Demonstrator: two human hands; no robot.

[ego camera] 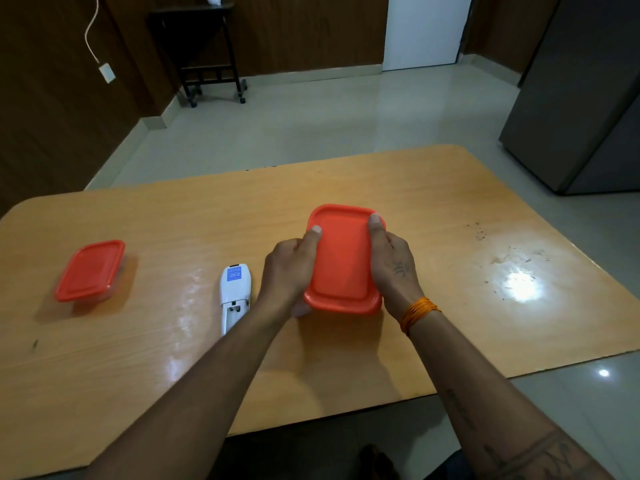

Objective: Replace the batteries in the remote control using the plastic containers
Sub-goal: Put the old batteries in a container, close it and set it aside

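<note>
A plastic container with an orange-red lid sits near the middle of the wooden table. My left hand grips its left side and my right hand grips its right side, both thumbs lying on the lid. Just left of my left hand lies the white remote control, face down, with its battery bay open and no cover on it. A second container with the same orange-red lid stands at the far left of the table, lid on. What the containers hold is hidden.
The table's front edge runs close to my body and its right edge falls away to a tiled floor. A dark refrigerator stands at the right, and a small dark wheeled stand is by the far wall.
</note>
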